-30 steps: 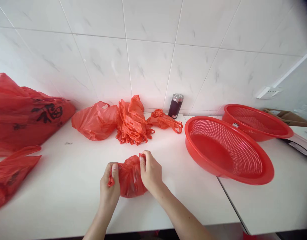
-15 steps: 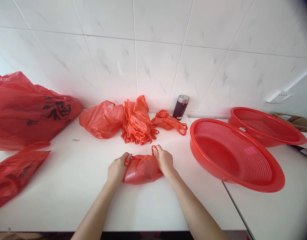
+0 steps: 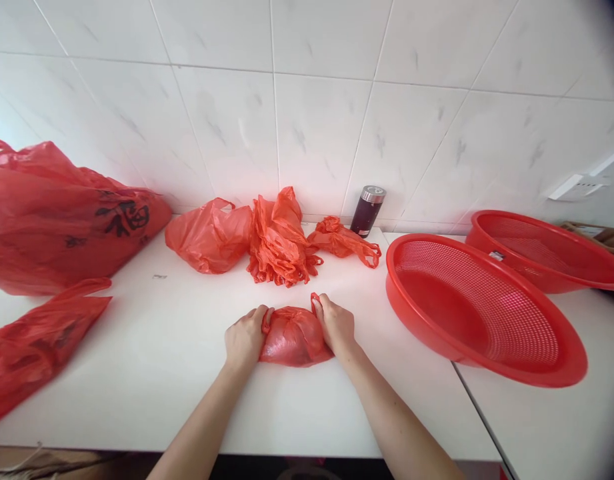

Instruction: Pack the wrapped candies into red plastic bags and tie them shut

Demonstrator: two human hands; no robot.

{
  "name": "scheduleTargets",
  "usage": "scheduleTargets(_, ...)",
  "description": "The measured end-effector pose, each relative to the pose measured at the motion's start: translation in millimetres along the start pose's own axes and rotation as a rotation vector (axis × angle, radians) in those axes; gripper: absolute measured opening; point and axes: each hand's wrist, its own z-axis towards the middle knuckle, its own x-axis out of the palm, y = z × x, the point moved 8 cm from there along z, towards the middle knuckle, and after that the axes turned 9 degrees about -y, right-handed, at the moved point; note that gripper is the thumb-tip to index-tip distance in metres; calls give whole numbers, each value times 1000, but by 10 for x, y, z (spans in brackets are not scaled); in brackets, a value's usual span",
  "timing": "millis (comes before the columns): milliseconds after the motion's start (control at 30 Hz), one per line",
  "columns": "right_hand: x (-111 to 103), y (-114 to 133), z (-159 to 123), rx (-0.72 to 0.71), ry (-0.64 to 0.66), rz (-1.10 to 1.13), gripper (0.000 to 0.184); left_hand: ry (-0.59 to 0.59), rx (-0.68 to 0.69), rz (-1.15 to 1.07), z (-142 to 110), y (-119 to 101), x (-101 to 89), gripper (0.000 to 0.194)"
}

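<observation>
A filled red plastic bag (image 3: 295, 339) rests on the white table between my hands, its film stretched over contents I cannot make out. My left hand (image 3: 245, 337) is closed on the bag's left handle, with the thumb along the top. On the other side my right hand (image 3: 336, 323) pinches the right handle, and a small loop of it pokes up above the fingers. Just behind lies a bunch of crumpled red plastic bags (image 3: 279, 240).
Against the tiled wall stand a puffed red bag (image 3: 209, 237), a small knotted red bag (image 3: 344, 239) and a dark thermos (image 3: 368, 212). Two red plastic colanders (image 3: 437, 307) sit at right. Large printed red bags (image 3: 71, 227) fill the left side.
The view has shifted slightly, moving the scene a little to the right in the picture. Both hands keep hold of the bag's handles, and its film looks bunched more tightly at the top.
</observation>
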Motion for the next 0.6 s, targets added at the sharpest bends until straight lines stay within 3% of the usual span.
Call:
scheduleTargets(100, 13, -6, -41, -4, -18, 23, 29, -52, 6, -33, 5, -1, -29, 34)
scheduleTargets(200, -33, -120, -35, 92, -101, 279, 29, -112, 54, -116, -11, -68, -140, 37)
scheduleTargets(267, -74, -246, -21, 186, -177, 459, 34, -133, 92, -314, -63, -155, -234, 37)
scheduleTargets(333, -108, -354, -11, 254, -239, 550, 39, -74, 92, -596, -152, -243, -265, 36)
scheduleTargets(433, -136, -445, -1, 311, -288, 619, 43, 45, -32, -800, -310, -281, -179, 35)
scheduleTargets(600, -116, -574, 9, 465, -357, 899, 48, -12, -148, -752, -475, -227, -101, 37)
